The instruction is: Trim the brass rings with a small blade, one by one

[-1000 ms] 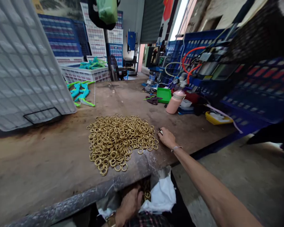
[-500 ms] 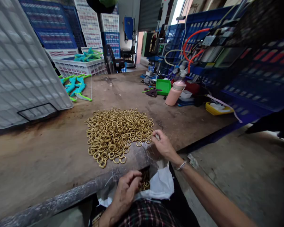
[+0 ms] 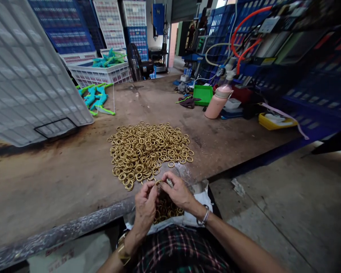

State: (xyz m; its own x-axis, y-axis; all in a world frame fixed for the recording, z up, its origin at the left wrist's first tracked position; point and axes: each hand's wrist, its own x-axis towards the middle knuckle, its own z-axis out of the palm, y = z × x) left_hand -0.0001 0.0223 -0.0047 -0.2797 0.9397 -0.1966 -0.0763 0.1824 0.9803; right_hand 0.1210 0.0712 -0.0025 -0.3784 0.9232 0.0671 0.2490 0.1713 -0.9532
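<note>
Many brass-coloured rings lie in a pile (image 3: 147, 148) on the brown table (image 3: 96, 167), near its front edge. Just in front of the pile, my two hands meet. A single ring (image 3: 158, 182) is pinched between them: my left hand (image 3: 146, 203) grips its left side and my right hand (image 3: 176, 191) its right side. Below my hands, a white bag (image 3: 203, 199) on my lap holds more rings, partly hidden by my fingers.
A white plastic crate (image 3: 39, 76) leans at the left, with blue-green toy bows (image 3: 98, 98) behind it. Farther right stand a green tray (image 3: 203, 94), a pink bottle (image 3: 218, 101) and a yellow tray (image 3: 275, 121). A fan (image 3: 135, 62) is at the back.
My right hand has moved from the pile's right edge down and left to meet my left hand, which has risen slightly. Both now grip one ring. The camera view has shifted a little.
</note>
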